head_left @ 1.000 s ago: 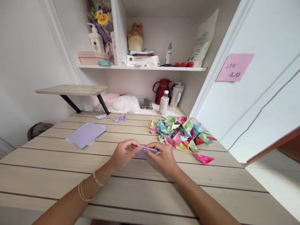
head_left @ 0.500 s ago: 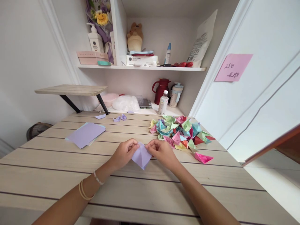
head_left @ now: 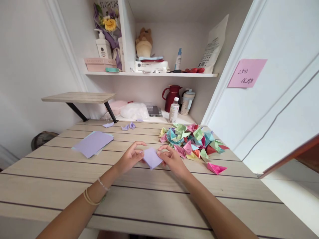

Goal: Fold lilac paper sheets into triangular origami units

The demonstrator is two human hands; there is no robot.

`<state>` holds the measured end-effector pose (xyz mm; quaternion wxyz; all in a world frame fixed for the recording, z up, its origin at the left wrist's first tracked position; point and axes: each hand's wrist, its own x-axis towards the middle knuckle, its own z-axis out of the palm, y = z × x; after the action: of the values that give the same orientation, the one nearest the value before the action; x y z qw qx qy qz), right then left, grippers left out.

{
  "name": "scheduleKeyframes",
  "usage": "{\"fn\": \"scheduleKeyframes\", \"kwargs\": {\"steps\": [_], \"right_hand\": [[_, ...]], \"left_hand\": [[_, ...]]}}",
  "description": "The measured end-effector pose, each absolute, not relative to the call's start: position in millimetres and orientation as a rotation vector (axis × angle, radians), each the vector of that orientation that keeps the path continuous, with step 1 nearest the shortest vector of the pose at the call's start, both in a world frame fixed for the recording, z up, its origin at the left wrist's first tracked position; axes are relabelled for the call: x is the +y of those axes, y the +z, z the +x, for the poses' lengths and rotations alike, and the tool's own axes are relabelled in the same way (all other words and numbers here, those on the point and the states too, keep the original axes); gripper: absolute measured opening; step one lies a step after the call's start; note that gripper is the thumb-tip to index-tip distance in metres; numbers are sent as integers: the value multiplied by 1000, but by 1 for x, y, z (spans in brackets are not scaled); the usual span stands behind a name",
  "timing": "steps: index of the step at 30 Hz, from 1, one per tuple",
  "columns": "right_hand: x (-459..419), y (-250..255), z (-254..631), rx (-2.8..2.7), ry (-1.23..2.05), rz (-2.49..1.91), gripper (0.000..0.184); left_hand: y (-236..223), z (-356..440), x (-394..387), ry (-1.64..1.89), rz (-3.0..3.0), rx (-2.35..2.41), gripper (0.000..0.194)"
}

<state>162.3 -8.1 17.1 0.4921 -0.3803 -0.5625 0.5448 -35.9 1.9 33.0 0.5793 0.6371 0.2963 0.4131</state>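
Note:
A small folded sheet of purple paper (head_left: 152,158), now diamond-shaped, is held just above the wooden table (head_left: 154,199). My left hand (head_left: 132,155) pinches its left corner between thumb and fingers, with the index finger raised off it. At the right corner, my right hand (head_left: 171,159) grips the paper the same way, some fingers hidden behind. Just beyond my right hand lies a heap of folded paper boats (head_left: 189,139) in many colours. One bright pink paper boat (head_left: 216,168) sits apart, nearer me.
Flat purple sheets (head_left: 93,143) lie at the left, with small purple folded pieces (head_left: 128,126) farther back. A raised wooden stand (head_left: 78,97) occupies the back left. Along the back are a plastic bottle (head_left: 173,110), a red jug (head_left: 172,97) and a tumbler (head_left: 187,102).
The purple paper has gone from a longer kite shape with a point toward me to a smaller, flatter diamond. Both hands have shifted their fingers on it, and the view has tilted slightly.

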Motion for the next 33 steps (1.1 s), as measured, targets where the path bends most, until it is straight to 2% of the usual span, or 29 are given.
{"fn": "scheduleKeyframes", "kwargs": {"steps": [4,9,15,20,28,33], "right_hand": [[-6,21,167,-1345,1280,-900,26],[-13,30,165,-1487,1300,-831,28],[-16,32,165,-1474,1373,-796,34],[-16,32,167,-1464,1454,-851,42],[-16,29,166,-1477,1504,-821,48],[-17,30,165,-1528,1471,-818,41]], "left_hand": [[33,-37,3,864,1480,708,35],[34,-35,1,916,1452,820,32],[32,-35,1,837,1405,720,53],[35,-34,0,839,1404,790,40],[42,-31,-3,910,1450,849,34],[37,-29,-1,1003,1506,862,27]]}}
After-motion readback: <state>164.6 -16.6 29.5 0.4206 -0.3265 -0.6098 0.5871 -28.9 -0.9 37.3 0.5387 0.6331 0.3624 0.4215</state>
